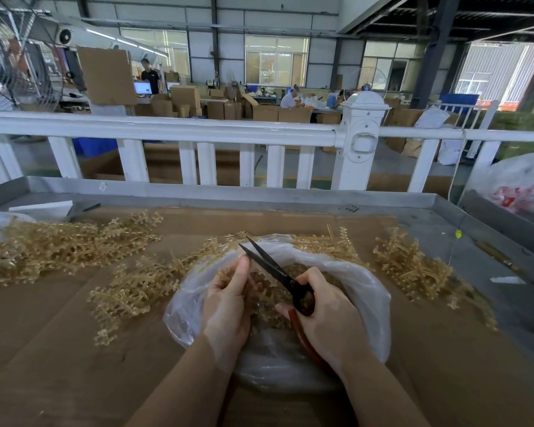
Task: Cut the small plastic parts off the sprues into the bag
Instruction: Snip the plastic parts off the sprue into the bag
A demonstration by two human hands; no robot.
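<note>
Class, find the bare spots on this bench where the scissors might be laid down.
Bare cardboard lies near-left, below the left sprue heap, and near-right of the bag. A far strip runs under the tray rim. Around the bag and right sprue pile it is crowded.

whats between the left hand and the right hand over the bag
In the head view, the open scissors blades and cut parts in the bag lie between the left hand and right hand.

The right hand (327, 312) is gripping open scissors (278, 272) over the bag (367, 291) while the left hand (228, 300) is pinching a sprue (225, 274)
</note>
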